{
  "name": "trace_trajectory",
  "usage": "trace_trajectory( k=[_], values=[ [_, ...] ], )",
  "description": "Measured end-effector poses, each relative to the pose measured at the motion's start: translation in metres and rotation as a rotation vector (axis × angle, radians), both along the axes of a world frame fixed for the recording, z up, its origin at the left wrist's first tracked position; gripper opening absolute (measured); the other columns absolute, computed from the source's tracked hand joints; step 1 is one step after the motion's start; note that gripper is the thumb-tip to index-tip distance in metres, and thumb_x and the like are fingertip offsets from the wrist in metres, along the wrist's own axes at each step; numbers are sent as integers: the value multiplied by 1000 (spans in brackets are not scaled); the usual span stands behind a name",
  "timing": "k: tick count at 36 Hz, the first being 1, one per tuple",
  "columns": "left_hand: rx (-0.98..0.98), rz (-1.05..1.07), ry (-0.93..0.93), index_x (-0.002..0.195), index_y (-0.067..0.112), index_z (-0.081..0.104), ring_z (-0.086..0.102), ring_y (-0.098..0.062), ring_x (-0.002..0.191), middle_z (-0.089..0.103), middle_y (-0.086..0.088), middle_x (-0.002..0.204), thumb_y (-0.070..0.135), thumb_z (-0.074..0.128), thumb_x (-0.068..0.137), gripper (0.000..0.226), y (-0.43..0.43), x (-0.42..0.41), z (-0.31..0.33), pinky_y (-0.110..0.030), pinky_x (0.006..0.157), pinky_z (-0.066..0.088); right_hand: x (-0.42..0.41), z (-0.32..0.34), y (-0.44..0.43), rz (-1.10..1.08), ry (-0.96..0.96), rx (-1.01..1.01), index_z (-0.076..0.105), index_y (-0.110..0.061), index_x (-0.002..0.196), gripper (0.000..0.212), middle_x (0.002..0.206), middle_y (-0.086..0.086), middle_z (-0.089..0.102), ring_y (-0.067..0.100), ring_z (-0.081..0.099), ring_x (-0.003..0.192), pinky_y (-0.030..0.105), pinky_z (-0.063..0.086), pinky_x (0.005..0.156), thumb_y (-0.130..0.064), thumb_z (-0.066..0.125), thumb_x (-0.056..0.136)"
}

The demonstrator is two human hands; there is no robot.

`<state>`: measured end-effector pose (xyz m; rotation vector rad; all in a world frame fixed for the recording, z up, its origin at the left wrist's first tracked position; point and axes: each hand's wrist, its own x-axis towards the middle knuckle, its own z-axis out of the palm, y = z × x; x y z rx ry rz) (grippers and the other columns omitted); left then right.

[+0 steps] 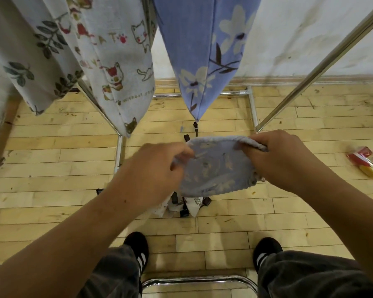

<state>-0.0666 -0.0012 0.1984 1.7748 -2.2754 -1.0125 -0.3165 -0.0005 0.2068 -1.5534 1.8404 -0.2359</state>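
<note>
Between both hands: a small pale blue cloth (pixel 215 166) with a faint flower print, bunched and stretched sideways, held in the air above the floor.
Left hand (pixel 153 171): fingers curled, pinching the cloth's left edge.
Right hand (pixel 282 155): fingers curled tight round the gathered right edge.
Wooden floor (pixel 63 168): pale planks; a heap of printed cloths (pixel 187 206) lies directly under the held cloth.
Drying rack (pixel 323 65): shiny metal rails, ahead and to the right.
Hanging on the rack: a leaf-print cloth (pixel 41 50), a cat-print cloth (pixel 121 67) beside it, then a blue flowered cloth (pixel 202 50).
Far right on the floor: a red and yellow wrapper (pixel 366 161).
Bottom of view: two black shoes (pixel 138 248) with white stripes.
</note>
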Motion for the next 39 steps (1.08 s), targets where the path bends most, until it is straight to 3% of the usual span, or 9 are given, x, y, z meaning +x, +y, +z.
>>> trace_trajectory(
  k=[1,4,10,17,21,26,31,36,39],
  values=[
    [-6,52,31,111,46,66,61,16,78,67,31,99,23,55,100,28,-4,3,0,-7,63,47,0,-1,1,-24,-9,2,74,-18,82,35,66,3,65,15,57,54,18,44,45,-34,52,105],
    [-10,186,106,96,40,69,61,14,74,68,26,93,19,57,98,24,-13,10,1,-6,51,38,2,-2,2,-45,-2,28,69,-19,74,42,60,4,58,13,48,49,14,36,37,-38,49,105],
    [56,249,88,100,38,71,64,5,81,70,20,96,24,60,98,18,-14,22,-9,-11,59,40,2,-1,4,-14,63,134,60,-26,69,44,63,3,58,16,53,56,26,36,49,-47,47,106],
    [271,246,-29,109,32,68,68,-7,75,67,15,101,27,58,100,14,-33,35,-44,-20,56,45,-2,-5,5,-12,153,220,72,-24,96,40,74,2,68,19,64,68,30,54,66,-54,47,103],
    [297,339,-71,113,26,67,66,-8,73,67,10,93,23,58,99,17,-45,42,-85,-22,55,46,-2,-9,4,-3,205,231,74,-20,95,48,74,5,66,17,59,67,25,42,56,-57,44,103],
    [311,319,-113,123,21,66,60,-6,79,59,14,91,22,57,101,24,-40,62,-137,-20,61,43,2,-17,5,30,217,248,74,-18,91,53,72,5,67,15,60,64,25,39,53,-58,41,103],
    [357,331,-147,132,18,61,59,-10,85,62,2,113,24,60,101,32,-39,76,-176,-23,70,44,7,-30,9,25,184,246,69,-18,78,56,65,5,66,18,63,59,25,43,52,-59,40,102],
    [416,326,-138,147,17,49,59,-12,85,59,3,105,25,57,102,47,-45,82,-210,-26,73,46,15,-34,9,23,170,240,69,-24,78,52,64,1,66,14,62,58,23,38,47,-59,39,103],
    [465,278,-179,154,20,39,58,-17,99,60,-5,131,29,57,102,56,-49,84,-226,-32,87,48,26,-38,10,48,132,261,63,-31,74,48,67,-3,67,10,65,58,19,47,48,-58,37,104]
  ],
)
